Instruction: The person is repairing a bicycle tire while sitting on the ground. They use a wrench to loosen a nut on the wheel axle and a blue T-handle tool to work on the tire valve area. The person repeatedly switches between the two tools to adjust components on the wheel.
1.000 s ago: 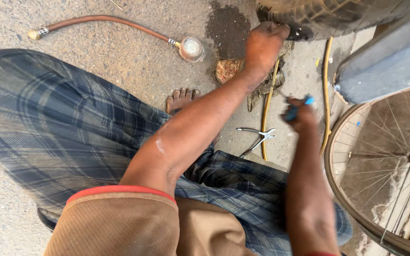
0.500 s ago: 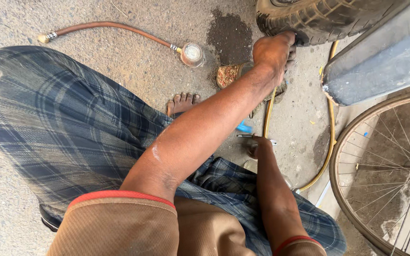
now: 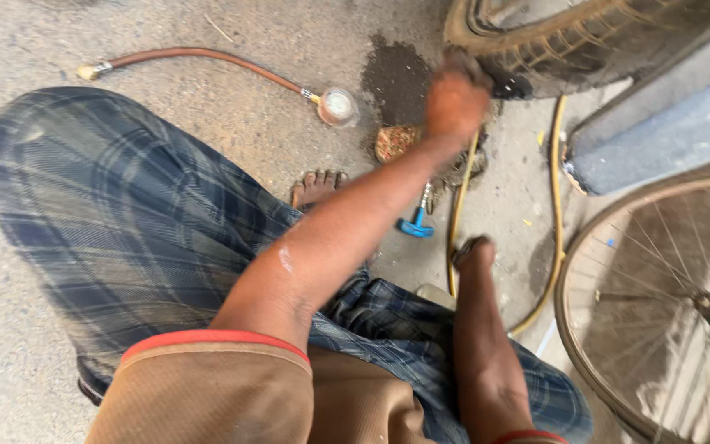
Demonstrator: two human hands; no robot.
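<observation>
Left hand (image 3: 454, 103) against tyre (image 3: 569, 41), right hand (image 3: 472, 251) near blue-handled tool (image 3: 415, 224)

Brown red-trimmed short sleeves (image 3: 207, 386), seemingly a blue plaid wrap (image 3: 125, 214).

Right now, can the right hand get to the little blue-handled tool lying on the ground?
Probably yes: the right hand is low beside the blue-handled tool, with only bare ground and a yellow hose between.

Ground (image 3: 207, 123): rough grey concrete, dark wet patch (image 3: 396, 78) up top.
On it: brown hose (image 3: 207, 57) with round gauge (image 3: 338, 107), blue-handled tool (image 3: 415, 226), yellow hose (image 3: 554, 205), tyre (image 3: 569, 37), bare foot (image 3: 318, 187).
</observation>
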